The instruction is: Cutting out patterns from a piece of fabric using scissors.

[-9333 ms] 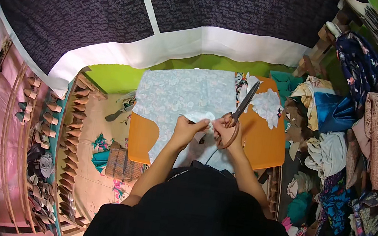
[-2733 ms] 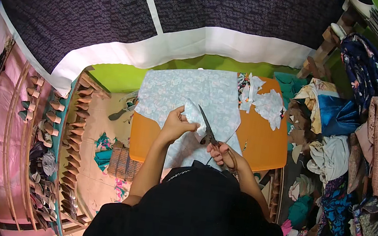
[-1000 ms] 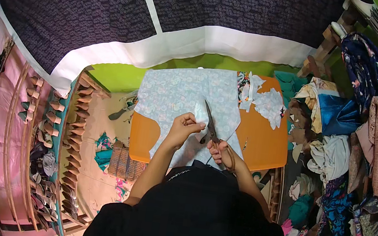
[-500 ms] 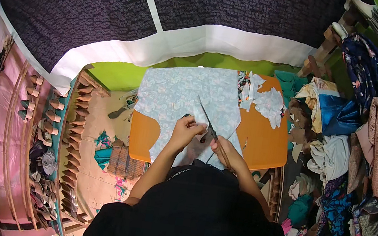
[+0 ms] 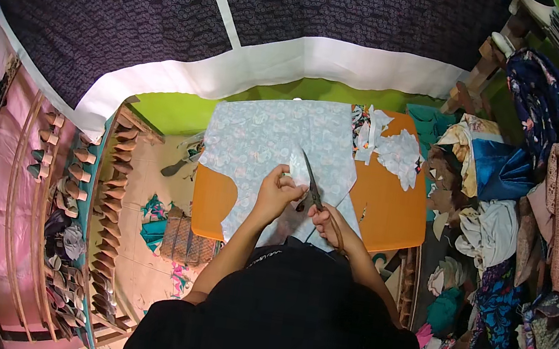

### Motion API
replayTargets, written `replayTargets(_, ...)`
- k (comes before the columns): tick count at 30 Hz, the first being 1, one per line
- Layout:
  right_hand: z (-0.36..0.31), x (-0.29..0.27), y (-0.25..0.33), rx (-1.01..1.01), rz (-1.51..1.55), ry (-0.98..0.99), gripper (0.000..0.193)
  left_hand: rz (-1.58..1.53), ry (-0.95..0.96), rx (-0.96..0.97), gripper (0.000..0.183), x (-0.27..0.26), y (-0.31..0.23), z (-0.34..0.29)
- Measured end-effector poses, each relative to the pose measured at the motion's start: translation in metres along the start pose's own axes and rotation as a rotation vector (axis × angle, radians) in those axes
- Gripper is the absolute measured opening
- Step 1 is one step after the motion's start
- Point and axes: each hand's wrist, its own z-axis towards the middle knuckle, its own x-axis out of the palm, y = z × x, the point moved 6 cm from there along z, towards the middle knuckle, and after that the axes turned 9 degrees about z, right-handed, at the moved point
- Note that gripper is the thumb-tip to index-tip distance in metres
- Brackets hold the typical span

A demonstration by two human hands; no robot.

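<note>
My right hand (image 5: 333,225) grips a pair of large dark scissors (image 5: 314,185), the blades pointing away from me and slightly left. Close beside it, my left hand (image 5: 278,190) is closed in a pinch on a small white fabric piece (image 5: 299,166), which lies against the blades. Both hands are over a large pale blue-grey patterned cloth (image 5: 256,136) spread across an orange table (image 5: 387,217). A dark bit shows between the hands, too small to name.
White and floral scraps (image 5: 398,155) lie at the table's right. Piled fabrics (image 5: 490,234) fill the right side. On the left stand racks of wooden shoe-last-like shapes (image 5: 112,202). A brown woven bundle (image 5: 188,239) sits on the floor, and a dark patterned curtain (image 5: 135,35) hangs ahead.
The scissors have turned a little and their tips have shifted right and slightly nearer. A white fabric piece now shows more plainly by the blades. My left hand has moved slightly.
</note>
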Motion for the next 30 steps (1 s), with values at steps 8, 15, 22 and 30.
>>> replayTargets(8, 0.003, 0.001, 0.012, -0.186, -0.129, 0.011, 0.063, -0.13, -0.041, 0.143, 0.037, 0.002, -0.014, -0.002)
replayTargets(15, 0.003, 0.0, 0.009, -0.095, -0.036, -0.008, 0.063, 0.15, -0.073, 0.226, 0.016, -0.001, -0.017, 0.0)
replayTargets(22, 0.002, 0.0, 0.009, -0.101, -0.08, 0.012, 0.068, 0.045, -0.185, 0.112, 0.013, -0.005, -0.012, -0.001)
replayTargets(30, -0.001, -0.004, 0.004, 0.054, 0.024, 0.067, 0.076, 0.05, -0.167, 0.167, 0.012, -0.005, -0.019, -0.004)
